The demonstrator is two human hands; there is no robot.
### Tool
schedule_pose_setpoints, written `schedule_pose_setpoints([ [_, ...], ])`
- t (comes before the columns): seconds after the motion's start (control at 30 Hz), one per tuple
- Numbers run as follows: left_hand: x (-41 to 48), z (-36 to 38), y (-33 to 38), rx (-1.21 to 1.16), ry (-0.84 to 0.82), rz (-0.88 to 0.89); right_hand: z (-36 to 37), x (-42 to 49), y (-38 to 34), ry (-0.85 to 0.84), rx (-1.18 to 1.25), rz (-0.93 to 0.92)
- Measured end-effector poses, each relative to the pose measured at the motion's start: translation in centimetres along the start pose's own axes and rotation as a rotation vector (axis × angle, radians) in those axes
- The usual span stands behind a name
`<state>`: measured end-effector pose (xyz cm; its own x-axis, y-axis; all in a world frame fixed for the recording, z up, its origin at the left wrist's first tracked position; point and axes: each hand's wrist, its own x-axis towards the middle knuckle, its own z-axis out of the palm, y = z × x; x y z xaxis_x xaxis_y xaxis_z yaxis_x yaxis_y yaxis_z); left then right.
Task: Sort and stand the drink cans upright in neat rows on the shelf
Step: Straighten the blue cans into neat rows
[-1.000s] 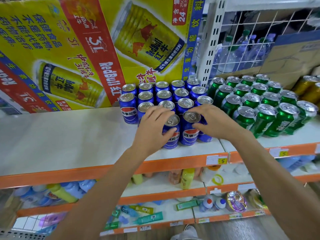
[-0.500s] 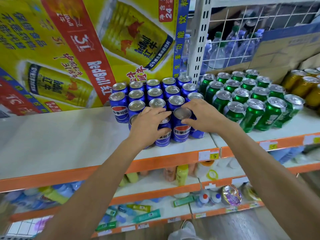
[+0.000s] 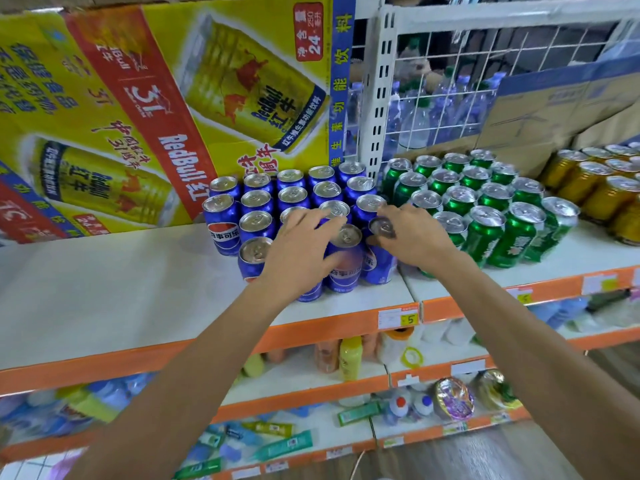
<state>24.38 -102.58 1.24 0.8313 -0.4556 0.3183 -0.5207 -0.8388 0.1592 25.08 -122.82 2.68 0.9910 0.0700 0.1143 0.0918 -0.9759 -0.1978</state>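
Near shelf edge (image 3: pixel 207 342), hands (image 3: pixel 298 252) (image 3: pixel 414 237) on cans (image 3: pixel 343 271)

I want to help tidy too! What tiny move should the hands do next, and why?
Probably the right hand should set the end blue can straight and snug against the middle blue can held by the left hand. Its top looks tipped, while the cans behind stand level in rows.

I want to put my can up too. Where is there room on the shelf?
The big bare shelf left of the blue cans, in front of the Red Bull box, is free. A thin strip runs before the green cans. It is crowded where the left hand and right hand grip blue cans.
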Motion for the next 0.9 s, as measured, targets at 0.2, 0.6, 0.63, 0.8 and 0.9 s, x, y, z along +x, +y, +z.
schedule_pose_setpoints([
  [0.2, 2.0, 1.1, -0.1, -0.081, -0.073, -0.010, -1.7, 0.8, 1.3, -0.205, 0.138, -0.184],
  [0.6, 2.2, 2.3, -0.6, -0.221, 0.044, -0.096, -1.4, 2.1, 3.8, -0.312, 0.163, -0.249],
  [0.63, 2.2, 2.3, -0.6, -0.221, 0.042, -0.102, -1.6, 2.3, 3.9, -0.333, 0.163, -0.276],
  [0.8, 2.2, 2.4, -0.6, -0.209, 0.040, -0.116, -1.8, 2.6, 4.3, -0.351, 0.192, -0.374],
  [0.9, 2.2, 2.6, -0.7, -0.207, 0.050, -0.117, -1.2, 2.7, 4.2, -0.343, 0.182, -0.408],
])
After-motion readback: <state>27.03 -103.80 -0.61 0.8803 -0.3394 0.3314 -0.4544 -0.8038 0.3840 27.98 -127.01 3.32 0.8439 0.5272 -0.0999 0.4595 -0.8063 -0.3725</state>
